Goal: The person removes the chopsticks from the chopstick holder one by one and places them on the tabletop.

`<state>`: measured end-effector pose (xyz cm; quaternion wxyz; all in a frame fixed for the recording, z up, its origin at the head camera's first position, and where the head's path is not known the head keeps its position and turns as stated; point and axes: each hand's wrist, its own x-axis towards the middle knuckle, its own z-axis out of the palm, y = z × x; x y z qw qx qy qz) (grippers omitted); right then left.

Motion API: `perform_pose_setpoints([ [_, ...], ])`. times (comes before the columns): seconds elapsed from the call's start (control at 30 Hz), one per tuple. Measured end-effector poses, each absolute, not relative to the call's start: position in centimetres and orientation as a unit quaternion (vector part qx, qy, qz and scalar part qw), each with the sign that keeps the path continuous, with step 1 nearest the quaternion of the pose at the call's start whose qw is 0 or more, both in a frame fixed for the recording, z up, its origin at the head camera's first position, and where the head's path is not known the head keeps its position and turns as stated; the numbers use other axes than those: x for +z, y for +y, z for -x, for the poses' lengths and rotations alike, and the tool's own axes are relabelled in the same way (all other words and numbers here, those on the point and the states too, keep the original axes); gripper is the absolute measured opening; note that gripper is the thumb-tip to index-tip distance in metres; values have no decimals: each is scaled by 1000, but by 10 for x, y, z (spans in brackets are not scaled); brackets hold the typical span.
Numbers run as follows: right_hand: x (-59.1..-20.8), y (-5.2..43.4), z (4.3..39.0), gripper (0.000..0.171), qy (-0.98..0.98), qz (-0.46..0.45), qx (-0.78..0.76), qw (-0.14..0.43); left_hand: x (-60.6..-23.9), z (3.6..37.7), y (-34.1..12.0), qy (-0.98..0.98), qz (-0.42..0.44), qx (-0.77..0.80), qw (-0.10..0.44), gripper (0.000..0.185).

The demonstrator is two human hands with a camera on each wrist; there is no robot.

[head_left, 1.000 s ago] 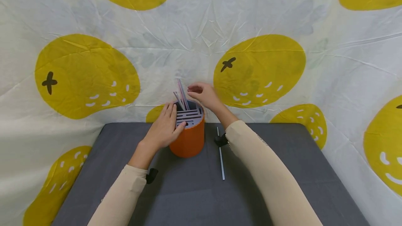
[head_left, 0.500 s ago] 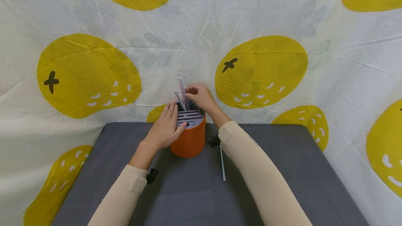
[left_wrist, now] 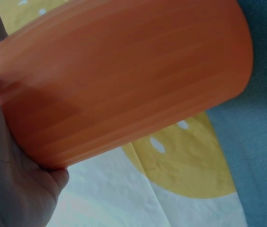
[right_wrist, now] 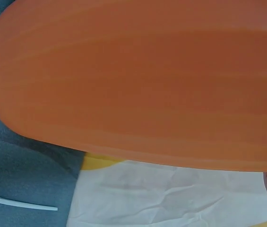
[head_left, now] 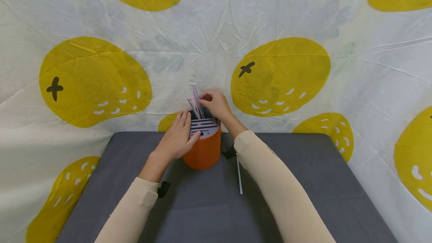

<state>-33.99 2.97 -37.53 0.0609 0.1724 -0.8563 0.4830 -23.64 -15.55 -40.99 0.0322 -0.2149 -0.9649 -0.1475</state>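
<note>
A round orange holder (head_left: pixel 201 153) with a grey slotted top (head_left: pixel 204 124) stands upright on the table. Several thin, pale pinkish straws (head_left: pixel 194 102) lean out of the compartment at its back. My left hand (head_left: pixel 177 135) rests along the left of the rim, fingers straight and thumb over the front of the top. Thumb and forefinger of my right hand (head_left: pixel 215 104) pinch at one of the straws, partly hidden by the fingers. Both wrist views are mostly filled by the orange wall, with the left thumb (left_wrist: pixel 60 178) at the rim in the left one.
A single pale straw (head_left: pixel 239 177) lies on the dark grey tabletop (head_left: pixel 202 213), right of the holder, partly under the right forearm. Close behind the table hangs a white cloth (head_left: pixel 216 18) printed with yellow fruit.
My right hand has moved slightly left and down to the straws, closing its fingertips there, then stays still. The left hand keeps its place on the holder.
</note>
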Motion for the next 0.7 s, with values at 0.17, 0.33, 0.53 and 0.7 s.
perform_pose_setpoints([
  [0.17,-367,31,336,16,-837,-170,516,61,-410,236,-156,-965,214,-149,33,82],
  [0.33,-358,36,334,16,-812,-174,553,73,-409,236,-155,-965,213,-146,35,82],
  [0.53,-344,45,333,19,-771,-178,605,88,-410,236,-155,-965,213,-146,40,82],
  [0.7,-327,56,333,18,-736,-187,640,115,-410,236,-155,-966,213,-145,39,82],
])
